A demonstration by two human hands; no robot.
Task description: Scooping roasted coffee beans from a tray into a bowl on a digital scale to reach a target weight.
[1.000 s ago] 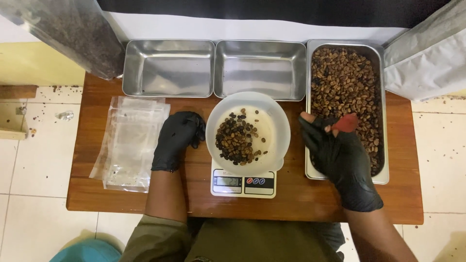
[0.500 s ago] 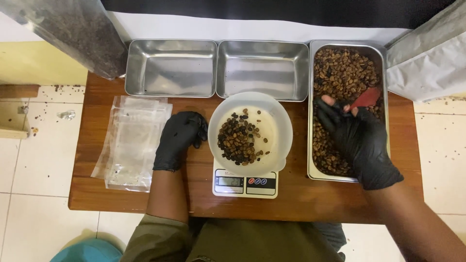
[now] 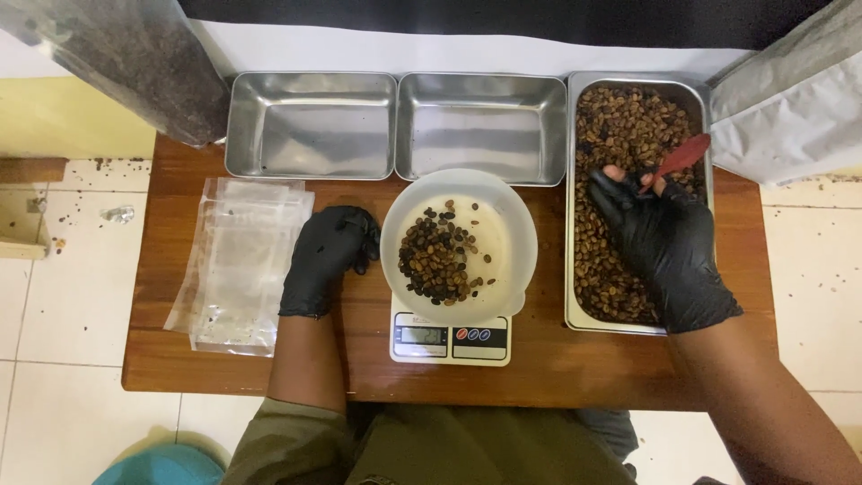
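Wooden bench (image 3: 557, 368) on tiled floor: the right hand (image 3: 669, 242), fingers closed on a red scoop (image 3: 680, 157), is digging into the coffee-bean tray (image 3: 568, 207); the left hand (image 3: 328, 256), curled and empty, is resting beside the white scale bowl (image 3: 512, 224).

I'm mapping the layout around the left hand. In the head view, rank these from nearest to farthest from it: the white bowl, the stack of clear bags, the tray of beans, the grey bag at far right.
From the left hand:
1. and 2. White bowl, just to its right, and clear bags, just to its left: too close to call.
3. Tray of beans, right of the bowl.
4. Grey bag, far right corner.
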